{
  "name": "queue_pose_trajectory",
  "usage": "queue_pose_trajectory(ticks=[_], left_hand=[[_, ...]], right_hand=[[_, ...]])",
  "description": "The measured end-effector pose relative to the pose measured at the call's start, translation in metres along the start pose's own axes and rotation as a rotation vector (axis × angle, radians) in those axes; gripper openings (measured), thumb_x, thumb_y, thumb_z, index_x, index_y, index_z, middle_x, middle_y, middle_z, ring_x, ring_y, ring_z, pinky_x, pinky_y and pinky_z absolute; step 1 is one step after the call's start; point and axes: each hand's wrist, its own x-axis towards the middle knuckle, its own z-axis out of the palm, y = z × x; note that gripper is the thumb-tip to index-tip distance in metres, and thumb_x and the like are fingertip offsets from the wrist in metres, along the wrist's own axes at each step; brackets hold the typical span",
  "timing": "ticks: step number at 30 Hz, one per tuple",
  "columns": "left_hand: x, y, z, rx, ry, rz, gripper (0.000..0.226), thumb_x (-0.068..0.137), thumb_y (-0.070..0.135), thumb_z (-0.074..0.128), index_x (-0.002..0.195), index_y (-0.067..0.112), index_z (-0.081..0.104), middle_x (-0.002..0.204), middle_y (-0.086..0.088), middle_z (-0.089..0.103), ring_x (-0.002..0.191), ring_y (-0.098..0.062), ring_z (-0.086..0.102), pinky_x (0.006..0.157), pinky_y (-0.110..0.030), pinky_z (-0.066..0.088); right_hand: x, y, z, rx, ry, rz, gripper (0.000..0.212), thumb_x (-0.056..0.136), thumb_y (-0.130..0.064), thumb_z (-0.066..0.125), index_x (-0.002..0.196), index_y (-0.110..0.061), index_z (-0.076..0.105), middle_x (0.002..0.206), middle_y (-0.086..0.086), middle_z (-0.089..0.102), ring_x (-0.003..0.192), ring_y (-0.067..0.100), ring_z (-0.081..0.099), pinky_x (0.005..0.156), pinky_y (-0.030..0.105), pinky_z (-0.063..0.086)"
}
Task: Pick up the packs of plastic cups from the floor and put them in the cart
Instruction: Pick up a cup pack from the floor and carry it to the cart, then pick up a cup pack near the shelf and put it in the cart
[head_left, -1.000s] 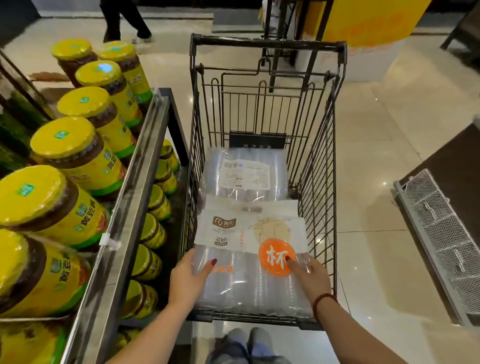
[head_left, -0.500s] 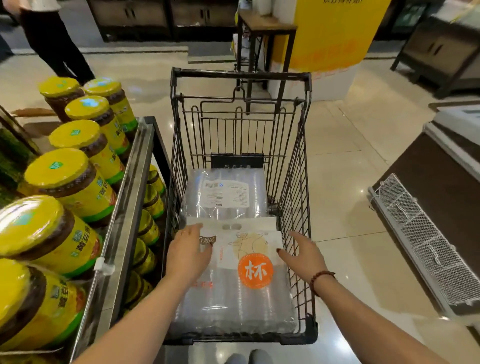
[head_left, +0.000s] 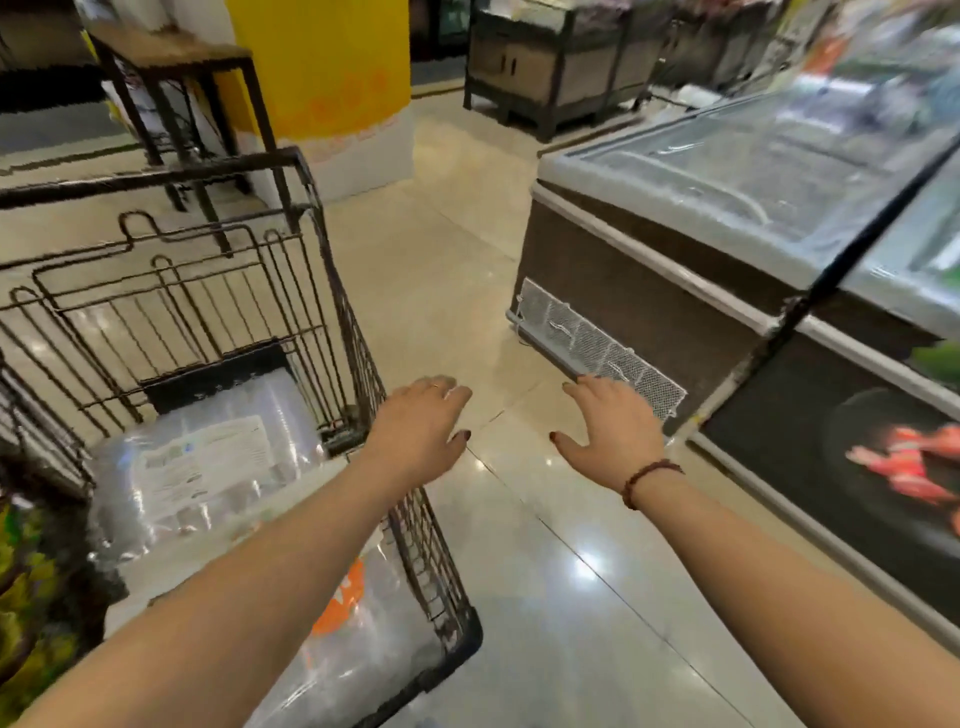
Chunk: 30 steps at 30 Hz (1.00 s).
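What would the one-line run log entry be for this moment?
left hand: open, empty, beside cart rim | right hand: open, empty, over floor | cart: holds two cup packs | floor: no pack in view

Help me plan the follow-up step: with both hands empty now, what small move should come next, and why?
Probably look around the floor for another pack: both the left hand and right hand hang open beside the cart, two packs of plastic cups lie inside, none visible on the floor.
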Motion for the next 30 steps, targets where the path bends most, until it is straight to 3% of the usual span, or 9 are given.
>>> queue_pose_trajectory(ticks=[5, 9, 13, 19, 23, 30], left_hand=[[0.050, 0.085, -0.004, 0.066, -0.038, 0.209, 0.050, 0.095, 0.039, 0.050, 0.139, 0.015, 0.044, 0.142, -0.008, 0.047, 0.128, -0.028, 0.044, 0.097, -0.039, 0.044], [0.087, 0.176, -0.004, 0.075, -0.014, 0.359, 0.049, 0.094, 0.040, 0.051, 0.136, 0.016, 0.047, 0.141, -0.005, 0.049, 0.127, -0.026, 0.046, 0.096, -0.037, 0.042], [0.118, 0.290, 0.003, 0.069, -0.021, 0.524, 0.044, 0.092, 0.039, 0.052, 0.131, 0.018, 0.048, 0.136, -0.004, 0.050, 0.124, -0.026, 0.047, 0.096, -0.037, 0.041], [0.142, 0.470, 0.022, 0.062, 0.000, 0.745, 0.043, 0.091, 0.037, 0.054, 0.130, 0.019, 0.051, 0.133, -0.003, 0.054, 0.119, -0.025, 0.050, 0.091, -0.037, 0.044], [0.147, 0.574, 0.040, 0.054, -0.040, 0.904, 0.048, 0.091, 0.036, 0.055, 0.135, 0.018, 0.049, 0.134, -0.004, 0.054, 0.121, -0.026, 0.050, 0.095, -0.039, 0.046], [0.150, 0.740, 0.058, 0.044, -0.034, 1.224, 0.047, 0.091, 0.038, 0.057, 0.132, 0.016, 0.050, 0.130, -0.007, 0.056, 0.117, -0.028, 0.053, 0.086, -0.037, 0.046]], right_hand=[[-0.048, 0.085, -0.014, -0.041, 0.014, 0.190, 0.063, 0.085, -0.057, 0.055, 0.137, -0.023, 0.048, 0.133, -0.001, 0.055, 0.124, 0.024, 0.047, 0.100, 0.037, 0.041], [-0.099, 0.165, -0.020, 0.002, 0.050, 0.361, 0.061, 0.087, -0.055, 0.056, 0.138, -0.023, 0.048, 0.141, -0.001, 0.051, 0.133, 0.023, 0.042, 0.109, 0.036, 0.036], [-0.160, 0.255, -0.022, 0.037, 0.070, 0.529, 0.065, 0.090, -0.055, 0.053, 0.146, -0.024, 0.040, 0.149, -0.001, 0.042, 0.142, 0.022, 0.031, 0.114, 0.037, 0.027], [-0.256, 0.381, -0.022, 0.039, 0.087, 0.715, 0.066, 0.089, -0.055, 0.055, 0.145, -0.023, 0.041, 0.146, -0.001, 0.045, 0.138, 0.020, 0.035, 0.112, 0.036, 0.030], [-0.329, 0.442, -0.019, 0.076, 0.106, 0.889, 0.067, 0.088, -0.055, 0.057, 0.144, -0.023, 0.042, 0.147, 0.000, 0.045, 0.139, 0.021, 0.035, 0.113, 0.037, 0.030], [-0.446, 0.518, -0.014, 0.066, 0.082, 1.235, 0.066, 0.089, -0.058, 0.053, 0.144, -0.023, 0.041, 0.148, -0.001, 0.044, 0.138, 0.020, 0.035, 0.113, 0.036, 0.030]])
